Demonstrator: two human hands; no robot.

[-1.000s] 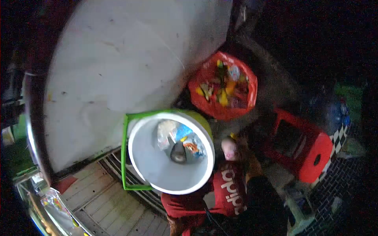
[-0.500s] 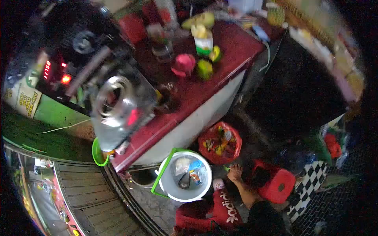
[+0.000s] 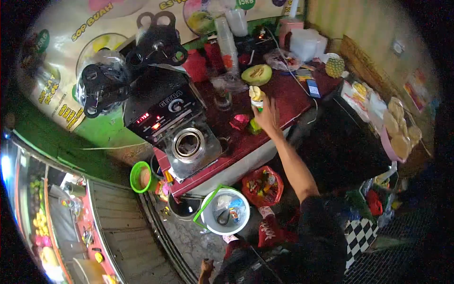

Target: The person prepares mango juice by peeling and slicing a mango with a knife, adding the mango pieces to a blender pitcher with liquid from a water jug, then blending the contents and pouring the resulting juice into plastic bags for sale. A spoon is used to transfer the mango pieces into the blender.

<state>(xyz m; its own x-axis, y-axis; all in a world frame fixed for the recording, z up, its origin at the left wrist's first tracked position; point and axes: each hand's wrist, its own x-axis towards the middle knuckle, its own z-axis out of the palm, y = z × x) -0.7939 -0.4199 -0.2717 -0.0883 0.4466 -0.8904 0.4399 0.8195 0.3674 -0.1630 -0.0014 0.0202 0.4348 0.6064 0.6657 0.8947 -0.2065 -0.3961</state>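
Observation:
My right hand [image 3: 267, 116] reaches over the dark red counter [image 3: 295, 102] with its fingers apart, at the side of a white and green container [image 3: 257, 101]. Pale yellow pieces [image 3: 255, 92] stand out of the container's top. Just below the hand lies a green fruit [image 3: 255, 126], partly hidden. A pink piece that looks like dragon fruit peel [image 3: 240, 121] sits to its left. Low in view, my left hand [image 3: 206, 268] is closed near my lap; something dark shows at its fingers, too small to name.
A cup sealing machine [image 3: 163, 111] stands on the left of the counter. A cut melon [image 3: 257, 74], a phone [image 3: 313, 88] and a pineapple [image 3: 335, 67] lie farther back. On the floor stand a white bucket [image 3: 244, 222] and a red bin with scraps [image 3: 280, 191].
My right hand has moved up from beside the red bin to the container on the counter. The view has tilted up, and my left hand has come into sight.

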